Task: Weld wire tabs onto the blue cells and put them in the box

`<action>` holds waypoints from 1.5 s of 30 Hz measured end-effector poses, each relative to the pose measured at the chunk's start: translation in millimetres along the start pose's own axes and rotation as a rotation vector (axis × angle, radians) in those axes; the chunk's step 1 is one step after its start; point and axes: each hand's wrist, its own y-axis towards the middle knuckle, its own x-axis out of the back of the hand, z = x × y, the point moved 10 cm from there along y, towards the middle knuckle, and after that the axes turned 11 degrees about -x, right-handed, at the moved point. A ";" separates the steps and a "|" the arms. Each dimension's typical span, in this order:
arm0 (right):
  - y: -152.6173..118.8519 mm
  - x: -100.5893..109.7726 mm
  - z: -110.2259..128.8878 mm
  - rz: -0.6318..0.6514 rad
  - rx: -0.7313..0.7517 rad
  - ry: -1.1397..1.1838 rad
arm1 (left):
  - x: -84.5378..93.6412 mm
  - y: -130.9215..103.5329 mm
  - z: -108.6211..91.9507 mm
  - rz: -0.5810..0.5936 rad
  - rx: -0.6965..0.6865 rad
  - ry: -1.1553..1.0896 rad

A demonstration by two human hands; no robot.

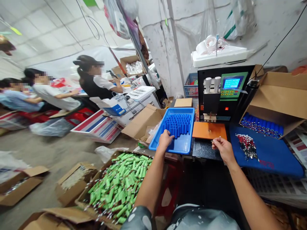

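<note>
My left hand (165,140) reaches into a blue plastic tray (153,145), its fingers closed around a blue cylindrical battery cell at the near-left edge of the group. Several such blue cells (179,123) stand upright in rows there. Over the front edge of an orange plate (208,127), my right hand (223,148) pinches a tiny wire lead with a pale tip; most of it is hidden by the fingers. Behind that plate stands a black spot welder (211,105) with a lit screen. A pile of red and black wire leads (247,145) with white connectors lies right of my right hand.
A blue mat (275,156) lies under the leads. On the right, a cardboard box (283,92) holds blue cells. Lower left, another box is full of green-wrapped battery packs (122,182). Co-workers (94,80) sit at benches on the left.
</note>
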 end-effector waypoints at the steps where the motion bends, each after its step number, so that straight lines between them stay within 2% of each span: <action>1: 0.3 0.9 -1.7 -0.002 -0.003 0.004 | -0.5 0.6 -0.1 -0.005 0.000 -0.003; 6: -0.6 7.7 -5.7 -0.007 -0.004 0.011 | 8.4 -3.8 -4.2 -0.021 0.021 -0.018; 8: -2.0 10.9 -6.2 -0.009 -0.003 0.020 | 25.0 -10.2 -10.5 -0.096 0.019 -0.012; 10: -3.1 14.6 -7.1 -0.016 -0.004 0.033 | 47.7 -19.3 -22.1 -0.228 0.000 -0.025; 12: -3.4 17.9 -8.3 -0.025 -0.007 0.047 | 64.6 -27.8 -41.4 -0.332 -0.056 -0.102; 13: -3.3 19.0 -8.8 -0.029 -0.009 0.054 | 67.5 -30.2 -54.4 -0.346 -0.101 -0.170; 16: -2.9 19.9 -8.3 -0.035 -0.014 0.064 | 57.4 -30.7 -107.3 -0.264 -0.283 -0.406; 20: -4.5 19.0 -1.4 -0.045 -0.014 0.063 | 22.5 -26.0 -187.6 -0.062 -0.515 -0.522; 22: -6.2 20.2 3.1 -0.052 -0.012 0.069 | 2.8 -21.0 -215.9 0.010 -0.576 -0.525; 24: -8.0 23.0 6.7 -0.061 -0.009 0.072 | -14.6 -14.1 -232.4 0.041 -0.599 -0.514; 29: -7.4 34.1 9.9 -0.098 -0.012 0.088 | -41.6 -1.9 -238.8 0.036 -0.602 -0.567; 35: 12.4 40.4 18.8 -0.165 0.039 0.106 | -61.5 -6.2 -239.1 0.152 -0.556 -0.892; 40: 39.2 32.1 29.6 -0.160 0.054 0.127 | -70.6 -6.4 -242.2 0.142 -0.527 -0.982; 45: 58.8 17.1 33.4 -0.131 0.041 0.086 | -81.7 -5.1 -236.6 0.130 -0.518 -0.993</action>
